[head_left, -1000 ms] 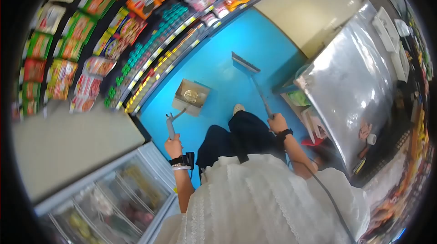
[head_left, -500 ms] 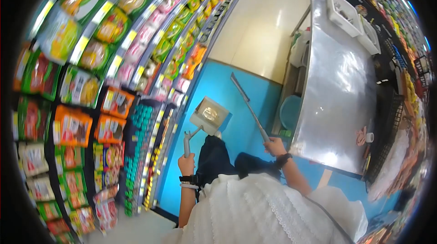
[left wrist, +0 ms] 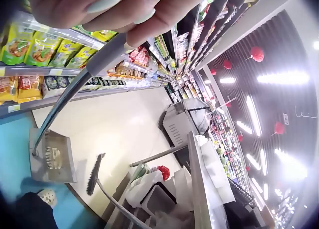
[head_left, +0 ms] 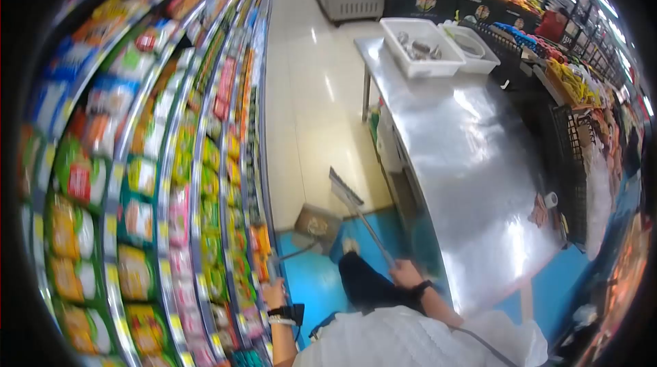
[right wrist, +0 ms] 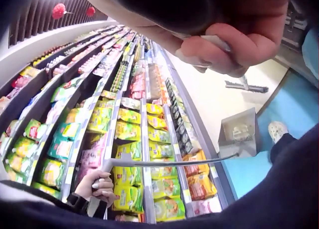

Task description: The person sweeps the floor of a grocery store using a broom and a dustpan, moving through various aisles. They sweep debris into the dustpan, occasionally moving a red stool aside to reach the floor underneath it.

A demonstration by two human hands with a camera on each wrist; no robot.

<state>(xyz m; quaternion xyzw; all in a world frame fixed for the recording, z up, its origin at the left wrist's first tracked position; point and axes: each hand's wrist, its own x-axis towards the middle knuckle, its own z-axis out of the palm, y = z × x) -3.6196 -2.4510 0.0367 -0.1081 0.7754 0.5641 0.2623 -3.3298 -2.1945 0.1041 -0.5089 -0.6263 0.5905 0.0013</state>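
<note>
My left hand (head_left: 274,293) grips the grey upright handle of a long-handled dustpan (head_left: 317,227). In the left wrist view its fingers (left wrist: 142,12) curl round the grip's top, and the metal rod runs down to the boxy pan (left wrist: 36,164). My right hand (head_left: 406,274) holds the end of a broom (head_left: 373,233). The broom's dark-bristled head (left wrist: 94,174) is just beyond the pan, over cream floor. In the right wrist view, curled fingers (right wrist: 229,49) hide most of the broom handle. A comb-like toothed strip shows inside the pan (right wrist: 251,117).
Shelves of packaged food (head_left: 140,182) run close along the left. A steel table (head_left: 472,182) stands at right, bearing white bins (head_left: 428,69). Blue floor (head_left: 308,285) underfoot meets cream tiles (head_left: 294,141) ahead. A grey cabinet (head_left: 349,4) stands farther off. My shoe (left wrist: 48,198) is behind the pan.
The head view has swung up and round to look down the aisle. Dustpan and broom have gone forward from the blue floor to the cream tile edge. Both hands keep their grips.
</note>
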